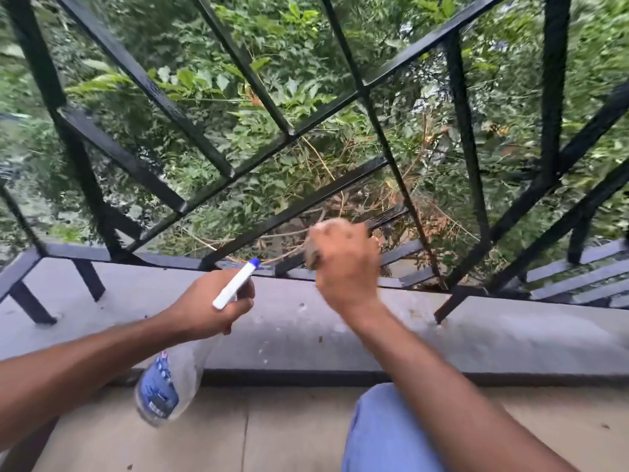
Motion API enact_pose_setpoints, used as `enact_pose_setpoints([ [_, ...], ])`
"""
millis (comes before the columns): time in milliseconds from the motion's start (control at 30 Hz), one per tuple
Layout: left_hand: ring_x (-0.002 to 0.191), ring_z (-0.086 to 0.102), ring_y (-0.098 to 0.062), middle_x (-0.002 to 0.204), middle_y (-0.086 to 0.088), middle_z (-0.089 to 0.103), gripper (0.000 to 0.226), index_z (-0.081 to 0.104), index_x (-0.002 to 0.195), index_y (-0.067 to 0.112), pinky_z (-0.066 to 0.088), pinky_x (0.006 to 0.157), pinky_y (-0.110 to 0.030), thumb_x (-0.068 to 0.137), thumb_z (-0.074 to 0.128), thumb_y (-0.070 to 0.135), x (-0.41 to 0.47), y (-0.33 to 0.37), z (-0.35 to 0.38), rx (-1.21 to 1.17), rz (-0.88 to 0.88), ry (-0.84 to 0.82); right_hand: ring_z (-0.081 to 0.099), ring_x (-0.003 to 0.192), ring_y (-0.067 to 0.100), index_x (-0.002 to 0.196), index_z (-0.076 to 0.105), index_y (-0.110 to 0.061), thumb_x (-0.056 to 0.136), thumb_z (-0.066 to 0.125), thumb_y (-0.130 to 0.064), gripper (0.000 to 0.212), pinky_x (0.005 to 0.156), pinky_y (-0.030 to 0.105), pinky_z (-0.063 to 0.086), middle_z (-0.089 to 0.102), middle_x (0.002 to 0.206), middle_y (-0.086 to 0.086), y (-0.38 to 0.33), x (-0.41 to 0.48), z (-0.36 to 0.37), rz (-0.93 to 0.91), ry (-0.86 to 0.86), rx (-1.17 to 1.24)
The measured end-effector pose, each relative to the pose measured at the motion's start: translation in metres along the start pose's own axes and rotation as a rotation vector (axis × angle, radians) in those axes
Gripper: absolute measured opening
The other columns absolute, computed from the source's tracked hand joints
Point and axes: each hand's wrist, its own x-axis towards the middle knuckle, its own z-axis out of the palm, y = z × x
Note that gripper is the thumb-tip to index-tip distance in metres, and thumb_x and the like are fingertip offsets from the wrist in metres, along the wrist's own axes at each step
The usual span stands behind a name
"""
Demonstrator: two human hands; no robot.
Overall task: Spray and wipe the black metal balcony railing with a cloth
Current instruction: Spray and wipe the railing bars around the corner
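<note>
Grips a clear spray bottle (166, 383) by the neck in the left hand (207, 308), fingers curled round it, white-and-blue nozzle aimed at the foot of the black railing (146, 85). Clutches a brownish cloth (311, 250), blurred, in the right hand (343, 267), fingers closed on it, against a slanted lower bar just above the outer edge of the grey ledge (476, 335).

Right hand (343, 267) and cloth (311, 251) are blurred.
</note>
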Motion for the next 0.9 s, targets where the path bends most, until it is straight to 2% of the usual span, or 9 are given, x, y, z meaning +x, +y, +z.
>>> enact_pose_setpoints([
  [67,0.046,0.065,-0.023,0.083,-0.013,0.069,0.009,0.063,0.084,0.01,0.056,0.052,-0.036,0.088,0.069,0.016,0.002,0.0,-0.001,0.049,-0.02,0.001,0.049,0.097,0.024,0.096,0.069,-0.024,0.073,0.076,-0.01,0.028,0.07,0.035,0.036,0.066,0.1,-0.004,-0.035,-0.008,0.011,-0.103,-0.163,0.046],
  [133,0.047,0.066,-0.022,0.082,-0.016,0.069,0.008,0.063,0.084,0.008,0.055,0.051,-0.033,0.091,0.067,0.006,0.006,-0.001,-0.002,0.076,-0.051,0.033,0.048,0.102,0.024,0.103,0.069,-0.028,0.081,0.074,-0.021,0.024,0.073,0.035,0.033,0.065,0.106,-0.006,-0.039,0.003,0.007,-0.14,-0.277,0.078],
  [233,0.047,0.066,-0.02,0.076,-0.014,0.068,0.01,0.063,0.083,0.008,0.052,0.049,-0.027,0.092,0.065,0.004,0.005,-0.001,-0.005,0.042,-0.079,0.063,0.051,0.097,0.021,0.106,0.073,-0.032,0.089,0.069,-0.037,0.018,0.077,0.033,0.042,0.069,0.102,-0.007,0.0,0.016,-0.017,-0.056,-0.112,0.07],
  [333,0.046,0.064,-0.017,0.072,-0.01,0.065,0.013,0.062,0.08,0.009,0.05,0.047,-0.026,0.091,0.063,0.002,-0.005,-0.007,-0.007,0.018,-0.09,0.058,0.047,0.09,0.026,0.119,0.071,-0.026,0.088,0.07,-0.028,0.031,0.07,0.031,0.033,0.067,0.109,0.001,0.038,0.012,-0.03,0.044,0.111,-0.043],
  [433,0.045,0.064,-0.019,0.074,-0.008,0.064,0.012,0.062,0.082,0.009,0.049,0.048,-0.027,0.091,0.064,0.003,-0.015,-0.02,-0.01,0.015,-0.137,0.048,0.046,0.09,0.031,0.119,0.068,-0.02,0.075,0.071,-0.011,0.044,0.07,0.036,0.039,0.063,0.11,0.009,0.015,0.001,-0.006,0.011,0.074,-0.119],
  [600,0.046,0.066,-0.023,0.068,-0.004,0.064,0.017,0.062,0.078,0.015,0.05,0.05,-0.028,0.091,0.065,0.004,-0.025,-0.036,-0.025,0.011,-0.229,0.106,0.053,0.085,0.031,0.09,0.066,-0.02,0.054,0.086,-0.014,0.041,0.055,0.033,0.036,0.063,0.091,0.007,-0.072,-0.011,0.038,-0.209,-0.264,-0.031],
  [733,0.046,0.066,-0.021,0.066,-0.003,0.063,0.015,0.063,0.079,0.012,0.049,0.049,-0.026,0.091,0.064,0.004,-0.026,-0.04,-0.035,0.003,-0.245,0.135,0.057,0.092,0.032,0.111,0.065,-0.022,0.074,0.084,-0.025,0.042,0.058,0.035,0.046,0.066,0.097,0.004,-0.062,-0.012,0.033,-0.112,-0.239,0.136],
  [833,0.046,0.066,-0.018,0.069,-0.006,0.064,0.013,0.063,0.08,0.011,0.049,0.047,-0.023,0.091,0.063,0.003,-0.026,-0.039,-0.039,-0.007,-0.23,0.14,0.059,0.087,0.036,0.11,0.067,-0.018,0.063,0.091,-0.015,0.053,0.053,0.039,0.054,0.066,0.09,0.004,-0.056,-0.021,0.042,-0.064,-0.128,0.261],
  [900,0.046,0.066,-0.017,0.071,-0.006,0.065,0.014,0.062,0.08,0.012,0.049,0.047,-0.022,0.091,0.063,0.004,-0.027,-0.04,-0.043,-0.012,-0.228,0.143,0.057,0.083,0.034,0.106,0.069,-0.015,0.06,0.09,-0.011,0.05,0.057,0.034,0.051,0.068,0.089,0.004,-0.07,-0.023,0.063,-0.027,-0.094,0.279],
])
